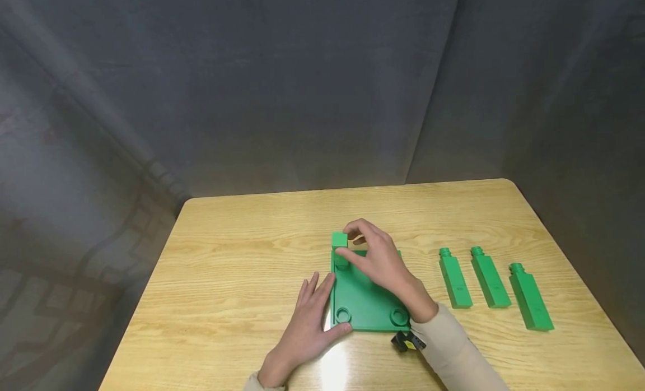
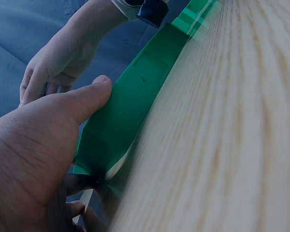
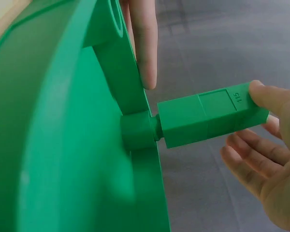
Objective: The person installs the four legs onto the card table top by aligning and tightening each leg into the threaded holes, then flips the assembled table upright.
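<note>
Pale wood-grain laminate forms the rectangular table (image 1: 232, 279), which carries every part in view and stands against a grey fabric backdrop (image 1: 282, 88). Near its middle lies the flat green plastic base plate (image 1: 364, 304), square in outline, with a round socket at each visible corner (image 1: 344, 315). The left hand (image 1: 308, 324) rests flat on the table against the plate's left edge, fingers straight and thumb laid along the near-left corner; this placement appears to brace the plate against sliding. The right hand (image 1: 379, 257) reaches over the plate and pinches the green rectangular plastic peg (image 3: 210, 117) between thumb and fingertips, holding it upright at the far-left socket. In the right wrist view the peg's round neck meets the socket collar (image 3: 137, 131); whether it is fully seated cannot be told. The grip sits at the peg's free end, which appears to leave the neck clear for alignment. Three further green pegs (image 1: 487, 277) lie side by side on the table to the right of the plate, well apart from both hands, necks pointing away from the person.
</note>
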Motion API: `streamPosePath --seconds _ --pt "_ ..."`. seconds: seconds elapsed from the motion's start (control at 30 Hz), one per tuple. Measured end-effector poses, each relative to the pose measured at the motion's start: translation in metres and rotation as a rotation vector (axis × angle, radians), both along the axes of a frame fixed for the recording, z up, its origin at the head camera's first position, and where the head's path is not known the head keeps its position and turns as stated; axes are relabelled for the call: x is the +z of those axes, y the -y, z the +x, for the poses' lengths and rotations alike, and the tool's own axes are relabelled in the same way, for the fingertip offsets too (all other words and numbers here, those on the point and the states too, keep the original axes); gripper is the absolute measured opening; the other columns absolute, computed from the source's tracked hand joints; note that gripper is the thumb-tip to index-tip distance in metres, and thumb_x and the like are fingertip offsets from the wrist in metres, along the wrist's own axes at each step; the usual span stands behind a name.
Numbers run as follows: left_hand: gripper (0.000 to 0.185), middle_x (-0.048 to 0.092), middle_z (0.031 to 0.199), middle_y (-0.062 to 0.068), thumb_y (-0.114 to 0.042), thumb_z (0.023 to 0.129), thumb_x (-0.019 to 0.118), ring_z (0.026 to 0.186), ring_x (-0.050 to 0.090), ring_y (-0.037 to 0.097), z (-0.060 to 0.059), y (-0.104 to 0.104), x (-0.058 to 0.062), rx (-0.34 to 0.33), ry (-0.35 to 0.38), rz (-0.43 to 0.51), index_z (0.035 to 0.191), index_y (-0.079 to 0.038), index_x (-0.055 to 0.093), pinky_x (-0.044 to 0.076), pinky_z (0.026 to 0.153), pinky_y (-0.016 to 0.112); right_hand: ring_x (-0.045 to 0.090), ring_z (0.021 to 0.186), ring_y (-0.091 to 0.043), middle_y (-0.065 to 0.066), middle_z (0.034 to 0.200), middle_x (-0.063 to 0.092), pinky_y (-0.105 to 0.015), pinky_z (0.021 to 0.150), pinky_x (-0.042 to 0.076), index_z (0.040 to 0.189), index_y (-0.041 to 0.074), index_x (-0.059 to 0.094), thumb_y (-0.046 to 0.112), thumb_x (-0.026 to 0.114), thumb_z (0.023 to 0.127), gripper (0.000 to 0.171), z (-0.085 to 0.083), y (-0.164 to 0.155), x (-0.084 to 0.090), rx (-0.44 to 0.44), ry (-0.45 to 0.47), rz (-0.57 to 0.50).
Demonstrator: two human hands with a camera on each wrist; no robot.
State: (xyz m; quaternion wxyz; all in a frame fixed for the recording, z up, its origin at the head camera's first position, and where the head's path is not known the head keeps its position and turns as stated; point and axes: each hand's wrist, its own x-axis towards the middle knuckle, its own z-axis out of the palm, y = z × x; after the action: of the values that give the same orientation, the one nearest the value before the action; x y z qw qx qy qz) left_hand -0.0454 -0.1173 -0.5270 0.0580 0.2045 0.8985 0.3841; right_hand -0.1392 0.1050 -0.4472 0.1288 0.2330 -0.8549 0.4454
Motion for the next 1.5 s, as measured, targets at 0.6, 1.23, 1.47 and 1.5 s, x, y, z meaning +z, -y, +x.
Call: streamPosePath --seconds 0.6,1.23,1.47,1.5 --pt "0.104 0.028 0.183 0.006 -0.055 0.101 0.075 0.171 0.009 0.040 0.000 -0.001 0.002 -0.013 0.007 0.000 0.178 -0.011 0.022 0.005 0.137 0.065 0.071 0.126 -0.027 -0.003 0.140 0.072 -0.059 0.106 0.059 0.157 0.019 0.065 0.013 0.071 0.109 0.049 0.001 -0.008 0.004 0.168 0.051 0.075" --pt "0.104 0.031 0.182 0.005 -0.062 0.100 0.073 0.171 0.011 0.039 0.001 0.000 -0.002 0.011 0.001 -0.008 0.178 -0.014 0.025 0.008 0.136 0.066 0.059 0.145 -0.032 -0.008 0.155 0.063 -0.062 0.116 0.052 0.166 0.019 0.053 0.020 0.068 0.112 0.056 0.003 -0.006 0.003 0.132 0.030 0.087" --pt "0.104 0.031 0.182 0.005 -0.061 0.100 0.073 0.171 0.010 0.039 0.001 0.000 -0.001 0.003 0.001 -0.010 0.178 -0.012 0.024 0.006 0.137 0.064 0.066 0.136 -0.031 -0.007 0.153 0.065 -0.061 0.112 0.055 0.165 0.021 0.055 0.013 0.054 0.117 0.049 0.004 -0.011 0.008 0.228 0.100 0.125" --pt "0.104 0.030 0.182 0.005 -0.060 0.100 0.073 0.171 0.010 0.039 0.001 -0.001 0.000 0.001 0.003 -0.009 0.178 -0.012 0.024 0.006 0.136 0.065 0.069 0.131 -0.030 -0.007 0.152 0.066 -0.060 0.108 0.057 0.165 0.021 0.056 0.015 0.057 0.116 0.049 0.003 -0.011 0.007 0.217 0.100 0.130"
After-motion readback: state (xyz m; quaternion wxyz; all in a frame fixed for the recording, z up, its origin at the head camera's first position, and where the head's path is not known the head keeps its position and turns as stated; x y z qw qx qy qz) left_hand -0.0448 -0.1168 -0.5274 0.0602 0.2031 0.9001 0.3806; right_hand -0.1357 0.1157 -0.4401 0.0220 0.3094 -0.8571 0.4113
